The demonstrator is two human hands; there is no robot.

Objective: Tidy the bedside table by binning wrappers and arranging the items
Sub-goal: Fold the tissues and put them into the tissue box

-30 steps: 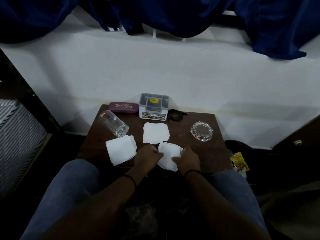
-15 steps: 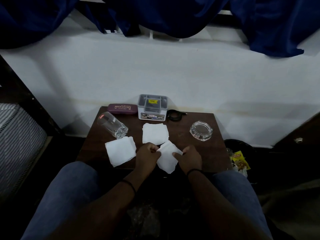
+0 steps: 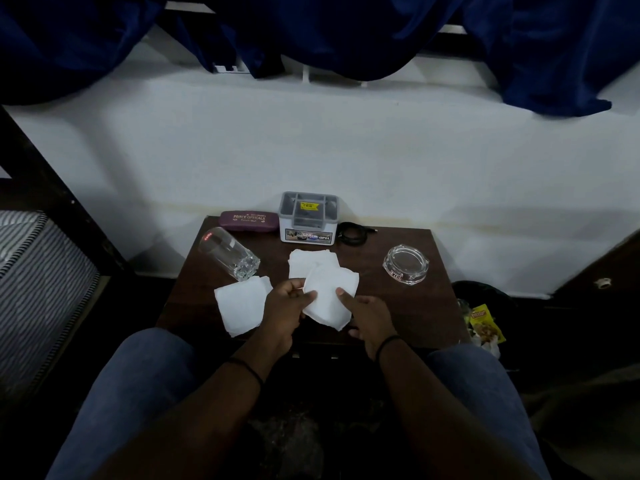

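Observation:
A white tissue (image 3: 329, 295) is lifted off the dark wooden bedside table (image 3: 408, 306), pinched on its left edge by my left hand (image 3: 289, 311) and on its right edge by my right hand (image 3: 367, 318). It partly covers a second tissue (image 3: 304, 263) lying flat behind it. A third tissue (image 3: 240, 308) lies at the left, by my left hand. A clear drinking glass (image 3: 227, 252) lies on its side at the table's left.
At the back stand a maroon spectacle case (image 3: 247, 221), a grey-white organiser box (image 3: 308, 218) and a coiled black cable (image 3: 353, 233). A glass ashtray (image 3: 406, 264) sits at the right. A dark bin with a yellow wrapper (image 3: 485, 320) is beside the table's right.
Both hands have lifted the front tissue off the table and carried it back, so it now overlaps the middle tissue.

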